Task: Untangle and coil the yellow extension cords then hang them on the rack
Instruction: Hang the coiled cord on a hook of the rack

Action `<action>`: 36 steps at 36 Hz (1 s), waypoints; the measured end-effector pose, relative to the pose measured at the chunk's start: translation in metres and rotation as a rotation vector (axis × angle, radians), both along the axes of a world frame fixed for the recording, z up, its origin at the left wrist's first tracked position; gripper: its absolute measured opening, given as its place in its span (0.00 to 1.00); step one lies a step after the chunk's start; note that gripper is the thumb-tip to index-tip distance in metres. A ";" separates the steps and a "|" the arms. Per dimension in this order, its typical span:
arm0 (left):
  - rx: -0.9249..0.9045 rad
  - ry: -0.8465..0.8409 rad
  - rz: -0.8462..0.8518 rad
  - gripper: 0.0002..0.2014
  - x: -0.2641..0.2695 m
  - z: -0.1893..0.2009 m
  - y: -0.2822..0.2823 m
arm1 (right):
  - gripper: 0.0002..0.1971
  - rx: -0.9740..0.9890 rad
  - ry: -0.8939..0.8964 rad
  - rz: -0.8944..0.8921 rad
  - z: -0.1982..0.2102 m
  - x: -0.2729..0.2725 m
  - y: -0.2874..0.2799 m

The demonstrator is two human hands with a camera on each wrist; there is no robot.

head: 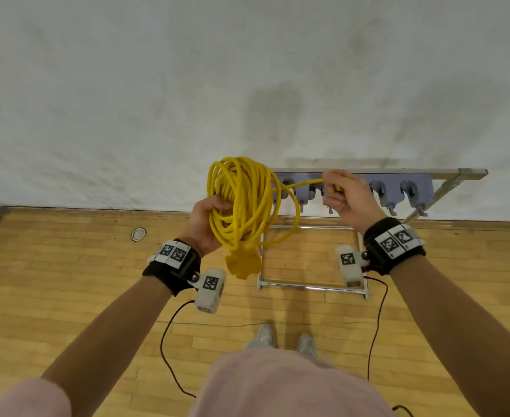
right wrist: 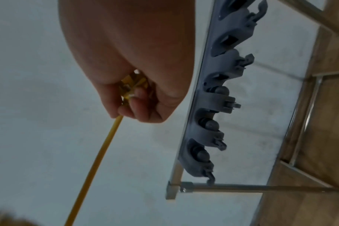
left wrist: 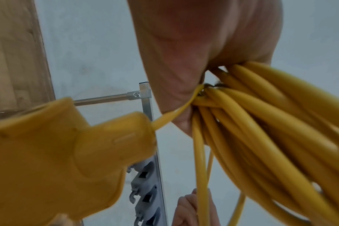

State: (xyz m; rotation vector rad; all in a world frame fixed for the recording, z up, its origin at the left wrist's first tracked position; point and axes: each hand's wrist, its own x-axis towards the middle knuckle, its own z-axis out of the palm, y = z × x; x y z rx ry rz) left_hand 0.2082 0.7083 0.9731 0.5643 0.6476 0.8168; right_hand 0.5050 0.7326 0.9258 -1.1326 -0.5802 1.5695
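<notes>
We are near the end of the coiling step: our left hand (head: pixel 210 219) is closed round a thick bundle of loops of the yellow extension cord (head: pixel 238 200), held up at chest height in front of the rack (head: pixel 398 188), and the socket end (head: pixel 243 263) dangles just below that fist. Our right hand (head: pixel 348 197) is curled round the free end of the same cord; the right wrist view shows what looks like the plug (right wrist: pixel 133 85) tucked inside the fingers (right wrist: pixel 137 107), with a single strand running out of the fist toward the coil. One last slack loop (head: pixel 289 218) hangs between the two hands, sagging in front of the grey hooks (head: pixel 410 194) that line the rack. The rack stands against the white wall (head: pixel 157 85) on the wooden floor (head: pixel 67 281), and none of its hooks carries a cord yet, as far as we can see. We judge that the next move calls for bringing the free end across to the bundle so the last loop joins the others, perhaps wrapping it round to bind them, and only then lifting the whole coil onto a hook. The loops in the left hand look uneven, so the grip needs to stay firm or turns may slip out. Whether another cord waits elsewhere, we cannot tell.
</notes>
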 end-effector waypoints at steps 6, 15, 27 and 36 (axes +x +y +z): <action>-0.186 0.197 0.168 0.05 0.000 -0.022 0.013 | 0.05 -0.004 0.349 0.040 -0.009 -0.014 -0.020; -0.070 0.545 0.201 0.15 0.015 -0.031 0.014 | 0.25 0.175 0.010 0.008 0.006 -0.021 -0.015; -0.092 0.595 0.348 0.20 0.035 -0.030 0.014 | 0.18 0.443 -0.596 0.309 0.028 -0.050 -0.046; 0.026 0.630 0.258 0.15 0.032 -0.026 0.015 | 0.11 0.425 -0.439 0.148 0.026 -0.039 -0.036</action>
